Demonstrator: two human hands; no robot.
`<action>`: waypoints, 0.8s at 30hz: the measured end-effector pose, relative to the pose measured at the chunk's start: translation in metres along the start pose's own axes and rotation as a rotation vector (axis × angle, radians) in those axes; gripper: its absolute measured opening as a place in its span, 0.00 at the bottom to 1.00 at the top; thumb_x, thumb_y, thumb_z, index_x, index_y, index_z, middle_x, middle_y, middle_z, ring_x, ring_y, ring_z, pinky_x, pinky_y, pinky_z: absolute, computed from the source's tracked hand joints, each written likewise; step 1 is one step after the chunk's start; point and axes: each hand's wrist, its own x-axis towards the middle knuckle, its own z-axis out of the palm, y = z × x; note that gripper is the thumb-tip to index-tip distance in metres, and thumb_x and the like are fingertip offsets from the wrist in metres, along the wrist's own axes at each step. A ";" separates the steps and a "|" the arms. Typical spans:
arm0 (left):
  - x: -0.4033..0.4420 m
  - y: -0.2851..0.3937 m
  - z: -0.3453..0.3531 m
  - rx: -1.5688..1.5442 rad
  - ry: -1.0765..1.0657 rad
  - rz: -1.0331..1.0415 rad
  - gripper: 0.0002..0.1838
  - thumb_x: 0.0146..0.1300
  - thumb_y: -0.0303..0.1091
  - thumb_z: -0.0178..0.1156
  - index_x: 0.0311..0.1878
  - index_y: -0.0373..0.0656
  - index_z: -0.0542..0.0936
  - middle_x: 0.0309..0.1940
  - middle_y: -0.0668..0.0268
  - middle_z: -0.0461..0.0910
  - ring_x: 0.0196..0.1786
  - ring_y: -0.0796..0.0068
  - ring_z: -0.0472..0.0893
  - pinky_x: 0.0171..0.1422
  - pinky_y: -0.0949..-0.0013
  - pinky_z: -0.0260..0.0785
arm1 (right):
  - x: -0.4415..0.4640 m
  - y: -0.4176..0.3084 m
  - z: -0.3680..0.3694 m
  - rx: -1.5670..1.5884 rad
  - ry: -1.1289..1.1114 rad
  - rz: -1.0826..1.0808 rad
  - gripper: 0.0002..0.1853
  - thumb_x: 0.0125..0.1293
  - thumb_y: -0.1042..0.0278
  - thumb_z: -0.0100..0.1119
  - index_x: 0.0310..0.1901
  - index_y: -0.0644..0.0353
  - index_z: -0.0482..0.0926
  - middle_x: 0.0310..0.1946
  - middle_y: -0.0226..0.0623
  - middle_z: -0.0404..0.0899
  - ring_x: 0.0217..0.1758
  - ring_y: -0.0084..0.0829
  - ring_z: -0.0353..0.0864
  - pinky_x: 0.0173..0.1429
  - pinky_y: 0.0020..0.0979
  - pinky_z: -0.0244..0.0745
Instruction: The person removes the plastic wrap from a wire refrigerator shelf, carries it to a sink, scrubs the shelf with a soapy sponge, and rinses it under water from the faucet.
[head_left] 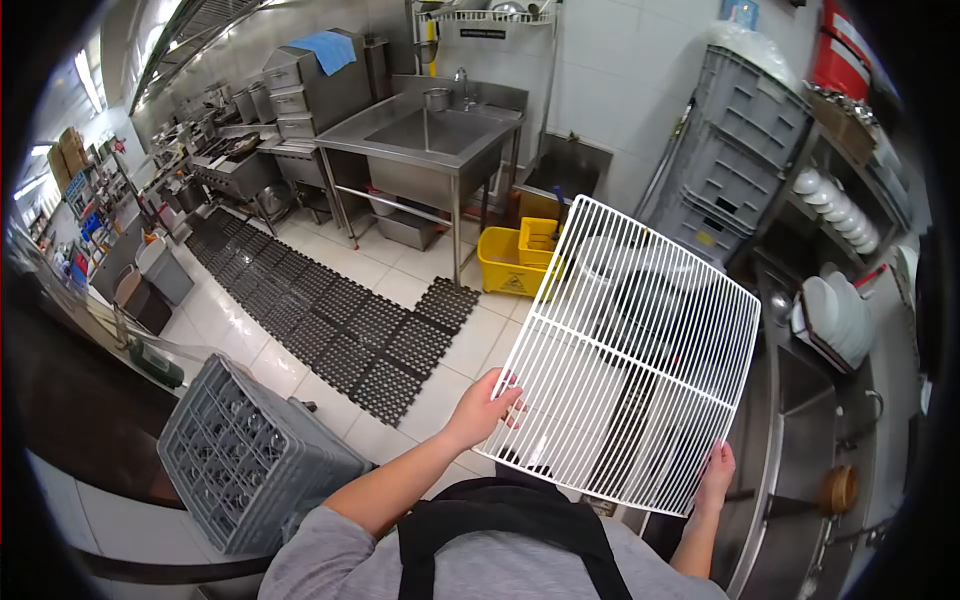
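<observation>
A white wire rack [640,362], the flat shelf kind with many parallel bars, is held up in front of my body, tilted. My left hand [484,410] grips its left edge, with fingertips showing through the bars. At the lower right corner, my right hand [715,476] is closed around the other edge. Through the bars I see parts of the floor and some dark and clear items behind, which I cannot make out well.
A steel sink table [420,130] stands ahead, with a yellow mop bucket [508,262] beside it. Black rubber mats [340,330] cover the floor. A grey glass rack [250,450] is at left. Stacked grey crates [722,150], white plates [838,312] and a steel counter [800,430] line the right.
</observation>
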 end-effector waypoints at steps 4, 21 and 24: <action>0.076 -0.003 -0.065 -0.039 0.136 -0.046 0.10 0.71 0.33 0.47 0.48 0.39 0.72 0.35 0.69 0.74 0.35 0.81 0.75 0.33 0.74 0.73 | 0.094 0.033 0.106 0.051 -0.086 0.038 0.12 0.72 0.64 0.46 0.46 0.63 0.75 0.31 0.25 0.79 0.27 0.14 0.73 0.30 0.20 0.68; 0.167 0.015 -0.469 -0.007 1.191 -0.081 0.13 0.72 0.40 0.44 0.44 0.41 0.74 0.25 0.73 0.75 0.22 0.86 0.71 0.24 0.79 0.64 | 0.250 -0.092 0.804 -0.777 -1.059 -0.570 0.26 0.64 0.61 0.51 0.63 0.58 0.63 0.50 0.55 0.75 0.53 0.53 0.74 0.57 0.43 0.69; 0.210 0.012 -0.539 -0.089 1.175 -0.024 0.14 0.72 0.40 0.44 0.38 0.42 0.74 0.20 0.76 0.71 0.18 0.88 0.67 0.20 0.82 0.59 | 0.262 -0.085 0.887 -0.801 -0.995 -0.622 0.27 0.63 0.60 0.50 0.63 0.57 0.65 0.47 0.55 0.77 0.51 0.52 0.76 0.56 0.44 0.70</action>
